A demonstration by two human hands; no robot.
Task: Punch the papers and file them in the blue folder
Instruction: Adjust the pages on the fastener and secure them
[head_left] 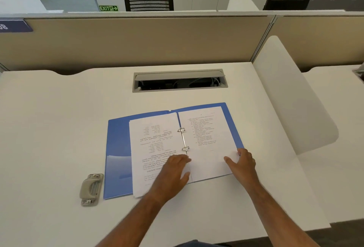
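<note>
The blue folder (117, 148) lies open on the white desk, its two metal rings (183, 139) shut at the spine. A stack of printed papers (151, 140) lies on its left half and another printed sheet (206, 132) on its right half, both threaded on the rings. My left hand (173, 170) rests flat on the lower part of the left stack, fingers near the spine. My right hand (241, 163) presses on the lower right corner of the right sheet, fingers spread. A grey hole punch (91, 189) sits on the desk left of the folder.
A cable hatch (180, 80) with its lid raised lies behind the folder. A beige partition (137, 40) closes the back of the desk, and a white divider panel (291, 97) stands along the right side.
</note>
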